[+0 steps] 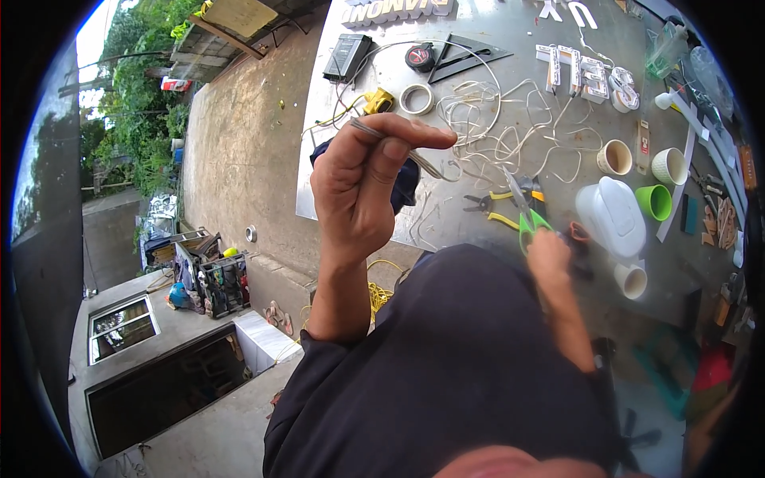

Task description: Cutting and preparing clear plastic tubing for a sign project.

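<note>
Smooth grey metal tabletop carries a loose, springy tangle of white cable. Near the tabletop's left edge, the left hand pinches a thin grey wire between thumb and fingers, probably to keep its limp strands together. The right hand (slightly blurred) closes around green-handled metal scissors, blades pointing away, beside yellow-handled pliers.

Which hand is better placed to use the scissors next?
The right, I think: the right hand is at the handles of the scissors, while the left hand holds wire.
</note>
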A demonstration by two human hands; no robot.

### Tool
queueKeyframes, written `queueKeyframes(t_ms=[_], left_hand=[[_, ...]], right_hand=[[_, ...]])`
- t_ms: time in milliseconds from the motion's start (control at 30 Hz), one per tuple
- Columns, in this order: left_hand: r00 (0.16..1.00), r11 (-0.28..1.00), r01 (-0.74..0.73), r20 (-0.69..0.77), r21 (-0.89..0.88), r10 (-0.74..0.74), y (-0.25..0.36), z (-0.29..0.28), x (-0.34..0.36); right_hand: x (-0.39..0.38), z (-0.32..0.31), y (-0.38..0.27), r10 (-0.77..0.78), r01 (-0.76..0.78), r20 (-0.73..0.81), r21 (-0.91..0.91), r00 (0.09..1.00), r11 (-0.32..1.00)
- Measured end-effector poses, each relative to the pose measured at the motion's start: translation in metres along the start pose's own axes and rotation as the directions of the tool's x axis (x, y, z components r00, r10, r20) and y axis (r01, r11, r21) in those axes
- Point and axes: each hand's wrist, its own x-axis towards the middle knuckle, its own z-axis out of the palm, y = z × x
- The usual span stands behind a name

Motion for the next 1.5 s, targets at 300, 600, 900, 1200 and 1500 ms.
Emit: queueKeyframes(t_ms=[300, 600, 900, 1200, 1500], left_hand=[[0.998, 0.96, -0.06, -0.003, 0.273, 0.064, 0.012, 0.018, 0.004], [0.931, 0.619, -0.338, 0.154, 0.709, 0.331, 0.005, 0.026, 0.008], [0.986, 0.79, -0.158, 0.048, 0.592, 0.161, -0.016, 0.025, -0.018], [0.943, 0.753, -0.327, 0.146, 0.572, 0.299, -0.042, 0.016, -0.025], [0.863, 0.722, -0.495, 0.182, 0.482, 0.471, -0.07, 0.001, -0.05]], right_hand=[[-0.035, -0.153, -0.088, -0.324, 0.633, -0.545, 0.691, 0.773, 0.348], [0.003, -0.13, -0.12, -0.232, 0.464, -0.499, 0.865, 0.835, -0.189], [-0.012, -0.097, -0.126, -0.223, 0.542, -0.508, 0.83, 0.832, 0.135], [-0.029, -0.074, -0.139, 0.306, 0.658, -0.711, 0.703, 0.633, 0.271], [0.002, -0.04, -0.174, 0.179, 0.69, -0.667, 0.714, 0.723, -0.124]])
